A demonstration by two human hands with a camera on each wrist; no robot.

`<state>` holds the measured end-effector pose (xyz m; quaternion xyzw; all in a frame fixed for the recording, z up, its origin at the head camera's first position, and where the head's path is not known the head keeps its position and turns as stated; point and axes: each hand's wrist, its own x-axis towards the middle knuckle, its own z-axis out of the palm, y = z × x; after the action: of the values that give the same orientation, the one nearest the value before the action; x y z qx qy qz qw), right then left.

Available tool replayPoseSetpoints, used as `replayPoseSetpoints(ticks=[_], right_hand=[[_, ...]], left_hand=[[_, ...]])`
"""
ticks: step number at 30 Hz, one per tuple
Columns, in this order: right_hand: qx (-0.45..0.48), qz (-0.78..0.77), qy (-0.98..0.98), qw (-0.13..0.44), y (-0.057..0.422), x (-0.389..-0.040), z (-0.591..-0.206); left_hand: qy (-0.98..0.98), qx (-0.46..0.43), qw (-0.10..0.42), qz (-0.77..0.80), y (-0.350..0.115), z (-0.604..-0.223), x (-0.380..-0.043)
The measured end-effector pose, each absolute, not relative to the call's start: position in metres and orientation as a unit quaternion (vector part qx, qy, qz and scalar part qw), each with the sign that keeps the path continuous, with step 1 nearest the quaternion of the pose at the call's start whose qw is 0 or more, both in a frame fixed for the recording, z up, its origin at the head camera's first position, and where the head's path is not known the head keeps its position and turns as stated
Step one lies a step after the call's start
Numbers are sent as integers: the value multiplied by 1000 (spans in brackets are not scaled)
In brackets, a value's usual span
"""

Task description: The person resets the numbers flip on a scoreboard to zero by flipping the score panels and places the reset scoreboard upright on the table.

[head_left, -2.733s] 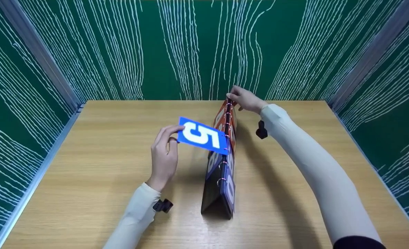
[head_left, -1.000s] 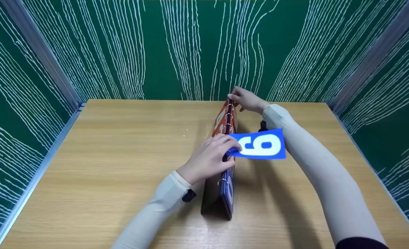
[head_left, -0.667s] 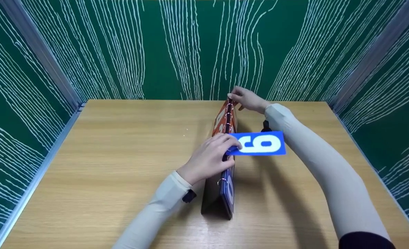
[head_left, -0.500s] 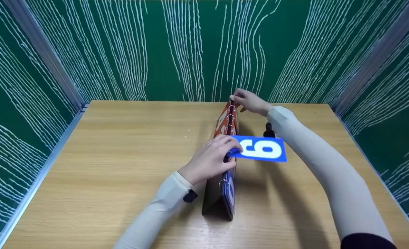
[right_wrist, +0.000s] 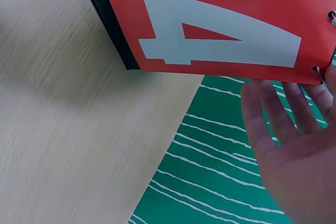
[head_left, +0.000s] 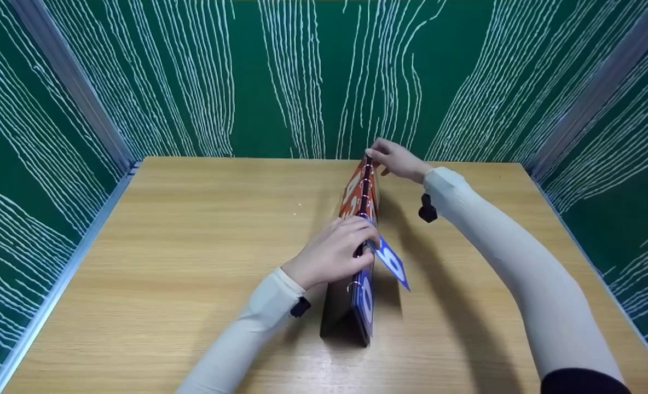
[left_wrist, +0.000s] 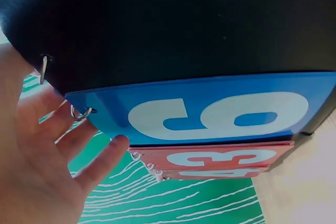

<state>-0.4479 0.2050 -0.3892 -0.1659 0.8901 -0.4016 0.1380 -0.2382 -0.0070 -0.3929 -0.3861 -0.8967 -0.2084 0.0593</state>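
A tabletop flip scoreboard stands like a tent, its ridge of metal rings running away from me. My left hand lies across the ridge from the left, fingers loosely bent over it. Just beyond those fingertips a blue number card slants down and outward on the right side. At the far end my right hand pinches the top corner by the ridge. The left wrist view shows another blue card flat on the left face, a fingertip at its ring edge. A red 4 card fills the right wrist view.
The scoreboard stands on a wooden table in a booth with green, white-lined walls. Behind the far end, the back wall rises close to my right hand. A blue 0 card lies on the near right face.
My left hand came over the ridge from the left with a blue card, which stuck out level to the right. Now that card has dropped downward. The right hand has kept its place.
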Motion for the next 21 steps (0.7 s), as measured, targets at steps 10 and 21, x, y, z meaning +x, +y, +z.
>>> replayPoseSetpoints(ticks=[10,21], right_hand=[[-167,-402,888,147,210,-449,-388],[-172,-404,886,149,213,-446,-388]], left_hand=[[-903,-389,68,-169,-4,-392,-239],[-902,-389,78,-173,-4,-395,-237]])
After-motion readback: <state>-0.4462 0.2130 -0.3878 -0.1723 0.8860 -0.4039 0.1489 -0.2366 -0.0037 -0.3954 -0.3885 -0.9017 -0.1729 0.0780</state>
